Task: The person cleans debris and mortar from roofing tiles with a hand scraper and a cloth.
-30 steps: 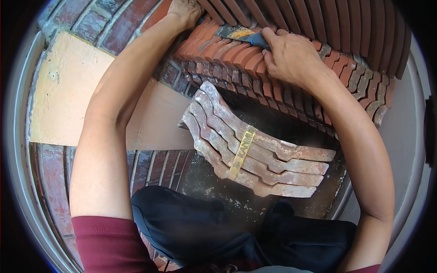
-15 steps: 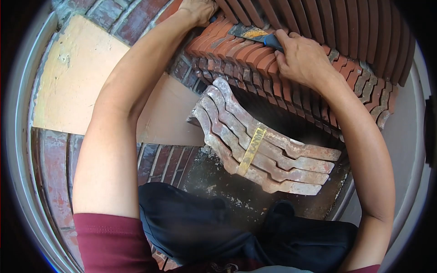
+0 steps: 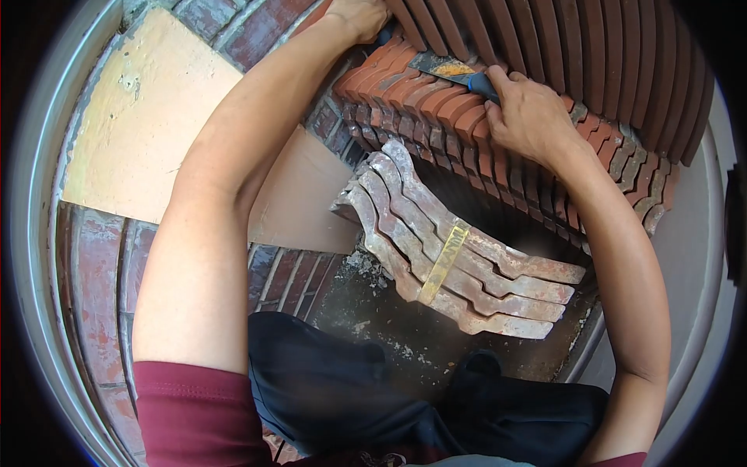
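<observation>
My right hand (image 3: 531, 115) grips the blue-and-black handle of a putty knife (image 3: 450, 71). Its flat blade, smeared with yellowish-orange, lies along the tops of the lower row of orange-red roof tiles (image 3: 442, 105), at the foot of the taller tiles. At the top edge, my left hand (image 3: 356, 17) is curled at the left end of these tiles. A small dark blue bit shows by its fingers, but what they hold is hidden.
Taller brown roof tiles (image 3: 576, 62) stand on edge behind. Below lies a bundle of weathered tiles (image 3: 467, 257) bound with yellow tape (image 3: 445, 265). A tan board (image 3: 140, 117) rests on the brick surface (image 3: 97, 288) at left. A grey wall (image 3: 692, 257) runs along the right.
The view has shifted a little, so the tiles and board sit slightly further right or lower. Against the tiles, both hands and the putty knife look nearly unmoved.
</observation>
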`<state>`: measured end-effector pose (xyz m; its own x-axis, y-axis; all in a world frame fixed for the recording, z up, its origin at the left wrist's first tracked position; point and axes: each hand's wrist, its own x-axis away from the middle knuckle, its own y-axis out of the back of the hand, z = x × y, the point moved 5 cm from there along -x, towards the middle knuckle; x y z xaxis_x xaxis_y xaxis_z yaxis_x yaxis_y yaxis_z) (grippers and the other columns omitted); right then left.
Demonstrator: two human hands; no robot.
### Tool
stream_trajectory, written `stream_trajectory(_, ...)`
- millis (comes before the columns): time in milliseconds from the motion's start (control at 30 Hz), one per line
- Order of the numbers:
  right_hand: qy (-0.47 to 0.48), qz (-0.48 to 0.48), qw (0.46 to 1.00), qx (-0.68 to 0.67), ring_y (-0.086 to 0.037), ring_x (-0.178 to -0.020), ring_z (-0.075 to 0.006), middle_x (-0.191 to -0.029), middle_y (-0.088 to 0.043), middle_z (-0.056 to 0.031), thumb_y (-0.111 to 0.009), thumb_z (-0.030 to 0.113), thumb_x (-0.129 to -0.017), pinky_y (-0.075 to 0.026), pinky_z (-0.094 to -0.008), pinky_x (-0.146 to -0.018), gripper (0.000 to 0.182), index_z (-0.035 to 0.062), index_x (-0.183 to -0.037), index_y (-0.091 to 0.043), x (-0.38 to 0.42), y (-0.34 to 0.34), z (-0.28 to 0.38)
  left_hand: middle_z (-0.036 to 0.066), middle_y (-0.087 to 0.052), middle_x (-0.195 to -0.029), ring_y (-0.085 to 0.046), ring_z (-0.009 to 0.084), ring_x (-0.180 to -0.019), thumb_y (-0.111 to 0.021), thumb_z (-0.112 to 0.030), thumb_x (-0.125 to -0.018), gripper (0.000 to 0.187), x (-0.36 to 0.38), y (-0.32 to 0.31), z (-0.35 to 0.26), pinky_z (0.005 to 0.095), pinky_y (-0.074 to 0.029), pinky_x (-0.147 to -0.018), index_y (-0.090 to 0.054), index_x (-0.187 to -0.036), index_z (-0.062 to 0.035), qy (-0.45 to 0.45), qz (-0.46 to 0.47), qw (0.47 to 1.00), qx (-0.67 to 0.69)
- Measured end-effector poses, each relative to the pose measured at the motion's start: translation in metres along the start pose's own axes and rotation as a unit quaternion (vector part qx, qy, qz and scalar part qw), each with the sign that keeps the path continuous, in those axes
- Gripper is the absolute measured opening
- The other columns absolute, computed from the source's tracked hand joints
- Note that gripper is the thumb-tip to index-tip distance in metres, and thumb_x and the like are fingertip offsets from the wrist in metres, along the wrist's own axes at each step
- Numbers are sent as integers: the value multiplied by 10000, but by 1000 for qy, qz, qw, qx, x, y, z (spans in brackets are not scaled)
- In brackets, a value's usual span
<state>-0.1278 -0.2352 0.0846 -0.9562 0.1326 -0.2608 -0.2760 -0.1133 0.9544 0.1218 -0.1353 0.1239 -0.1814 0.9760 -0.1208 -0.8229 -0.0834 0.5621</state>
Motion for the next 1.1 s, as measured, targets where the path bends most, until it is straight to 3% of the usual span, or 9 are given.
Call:
stream_trajectory(67, -3, 2, 1000, 3, -658, -1036, -403, -1093, -672, -250, -493, 241, -930, -498, -522, -930, 396, 4, -1246, -520, 1, 0, 0, 129, -301, -1619, -164, 337, -1532, -710, -393, -766, 820, 3, 14, -1, 643, -3, -1199, -444, -1502, -145, 3, 113, 994, -10)
stream_trajectory(267, -5, 7, 1000, 7, -660, -1030, -407, -1089, -671, -253, -491, 240, -932, -501, -520, -927, 394, 4, -1246, -517, 0, 0, 0, 105, -324, -1614, -146, 359, -1533, -679, -399, -804, 682, 9, 14, -8, 691, 36, -1174, -546, -1434, -173, 19, 193, 979, -59)
stream_trajectory(467, 3, 12, 1000, 5, -661, -1016, -417, -1081, -667, -264, -493, 239, -929, -502, -535, -910, 385, -1, -1229, -518, 0, 1, 0, 47, -430, -1561, -134, 349, -1537, -585, -376, -896, 539, 8, -2, -7, 686, 54, -1175, -585, -1405, -198, -5, 235, 972, 33)
stream_trajectory(567, 5, 10, 1000, 1, -660, -1015, -423, -1079, -665, -268, -495, 241, -927, -501, -538, -908, 382, -2, -1221, -517, 0, 1, 0, 61, -409, -1573, -126, 358, -1537, -593, -421, -877, 585, 22, -4, -15, 688, 65, -1174, -562, -1427, -226, -42, 309, 950, 8)
stream_trajectory(667, 5, 7, 1000, 0, -658, -1012, -430, -1081, -665, -270, -498, 244, -925, -500, -543, -906, 385, -3, -1220, -515, 0, 0, 1, 96, -422, -1558, -288, 305, -1493, -520, -184, -927, 484, 43, 29, -28, 568, -113, -1228, -554, -1406, -118, 5, 304, 952, 16)
stream_trajectory(800, 5, 6, 1000, 6, -659, -1006, -438, -1081, -666, -276, -502, 243, -917, -502, -549, -900, 399, -16, -1221, -508, 0, -2, 0, 115, -560, -1440, -338, 284, -1477, -460, -150, -945, 401, 51, 70, -30, 593, -89, -1224, -637, -1301, -97, 54, 354, 929, 98)
stream_trajectory(900, 9, 13, 1000, -2, -659, -1005, -444, -1070, -665, -287, -505, 244, -908, -506, -548, -900, 413, -28, -1219, -497, -2, 1, 3, 159, -652, -1298, -514, 306, -1348, -499, -127, -910, 320, 73, 72, -36, 571, -191, -1210, -700, -1149, -59, 76, 281, 948, 129)
stream_trajectory(1000, 6, 14, 1000, 5, -659, -1005, -449, -1061, -663, -295, -506, 251, -899, -508, -543, -901, 428, -31, -1220, -486, -4, 1, 5, 176, -706, -1128, -671, 333, -1103, -556, -89, -846, 230, 99, 104, -35, 520, -395, -1113, -719, -1001, -39, 106, 216, 956, 165)
stream_trajectory(1100, 3, 27, 1000, 14, -655, -1001, -461, -1053, -664, -299, -519, 233, -889, -509, -543, -896, 429, -36, -1221, -475, -5, 5, 7, 178, -707, -991, -705, 361, -924, -598, -46, -768, 196, 129, 137, -52, 480, -546, -879, -706, -930, -19, 87, 213, 938, 258)
